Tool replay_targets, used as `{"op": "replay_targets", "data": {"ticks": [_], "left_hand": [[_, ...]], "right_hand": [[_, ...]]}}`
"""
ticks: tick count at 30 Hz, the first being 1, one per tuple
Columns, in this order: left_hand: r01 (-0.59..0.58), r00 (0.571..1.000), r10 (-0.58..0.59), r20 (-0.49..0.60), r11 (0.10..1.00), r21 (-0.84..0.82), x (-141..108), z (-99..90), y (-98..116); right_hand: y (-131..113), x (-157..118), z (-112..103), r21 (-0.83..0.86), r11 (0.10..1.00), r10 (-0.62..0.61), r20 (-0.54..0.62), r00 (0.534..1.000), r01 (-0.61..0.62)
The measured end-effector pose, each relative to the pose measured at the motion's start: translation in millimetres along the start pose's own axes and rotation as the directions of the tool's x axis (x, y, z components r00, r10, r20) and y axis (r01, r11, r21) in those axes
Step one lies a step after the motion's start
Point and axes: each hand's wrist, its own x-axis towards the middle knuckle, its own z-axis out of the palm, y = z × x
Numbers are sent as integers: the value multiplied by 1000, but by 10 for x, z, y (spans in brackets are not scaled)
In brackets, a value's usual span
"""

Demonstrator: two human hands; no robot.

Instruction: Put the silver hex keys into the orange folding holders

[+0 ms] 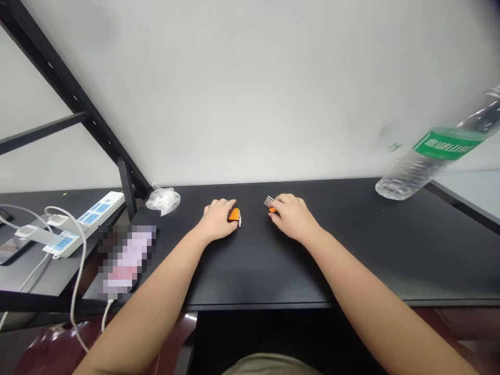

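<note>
My left hand [217,220] rests at the middle of the black table [258,271], its fingers curled round a small orange piece [234,214] with short metal ends sticking out to the right. To its right, my right hand [291,214] grips another orange piece [272,210], from which several thin metal prongs [268,201] point up and left. A gap of bare black surface lies between the two hands, and the two pieces do not touch. Most of each orange piece is hidden by the fingers.
A crumpled clear plastic bag [164,200] lies at the back left. Nearer is a pixelated phone [128,260] on a white cable. A white power strip [89,221] with plugs sits beyond a black metal frame [127,185]. A clear bottle [414,169] with a green label stands at the right.
</note>
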Motion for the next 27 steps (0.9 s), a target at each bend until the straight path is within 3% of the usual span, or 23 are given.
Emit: {"op": "replay_targets", "data": {"ticks": [2,4,7,12,18,22,27], "left_hand": [[22,1000,-21,18,1000,-21,3,-13,34],[25,999,-23,23,998,-61,-2,-19,72],[12,1000,-13,-3,988,-151,-25,-16,141],[-104,995,101,-23,961,-257,-57,-9,255],[-161,987,161,-15,969,-187,-60,-32,265],[-116,993,114,-26,982,-152,-54,-16,196],[-14,999,10,-46,995,-102,-40,-26,91]], "right_hand": [[-147,-4,23,166,986,-12,0,1000,12],[-300,-7,64,360,933,-39,71,997,11],[-477,-13,131,453,891,-97,112,989,36],[-573,-22,169,475,880,-64,142,988,-12],[-600,-38,168,442,895,-6,143,990,-58],[-549,-41,152,400,907,84,134,987,-132],[-302,-16,100,344,921,137,161,978,-185]]}}
